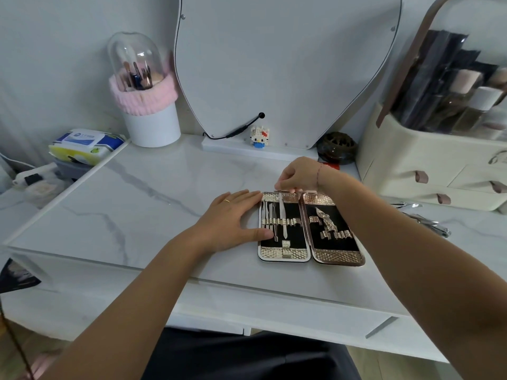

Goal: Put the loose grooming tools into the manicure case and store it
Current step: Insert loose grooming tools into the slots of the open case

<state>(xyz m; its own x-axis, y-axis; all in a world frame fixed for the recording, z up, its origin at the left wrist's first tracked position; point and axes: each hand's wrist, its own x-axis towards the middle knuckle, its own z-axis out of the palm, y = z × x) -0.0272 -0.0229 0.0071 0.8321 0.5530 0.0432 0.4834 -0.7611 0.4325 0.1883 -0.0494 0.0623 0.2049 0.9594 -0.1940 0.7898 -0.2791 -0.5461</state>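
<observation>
From the head camera I am watching the open manicure case point(340, 257) lying flat on the white marble table point(153, 204), near its front edge, with both halves facing up. The left hand point(233, 218) is resting flat just left of the case, fingers straight and holding nothing, with the fingertips touching the case's left rim. The right hand point(299, 174) is hovering over the far edge of the case, fingers curled down and pinching the top end of a long metal file point(284, 218) that is lying in the left half. Beside the file, a row of thin picks point(269, 218) is sitting under the strap, and a pair of nippers point(325, 219) is lying in the right half. Well to the right of the case, loose metal tools point(428, 222) are lying on the table in front of a cream drawer box point(428, 171). Behind the case, a mirror point(288, 64) is standing with a small toy figure point(259, 137) at its base.
</observation>
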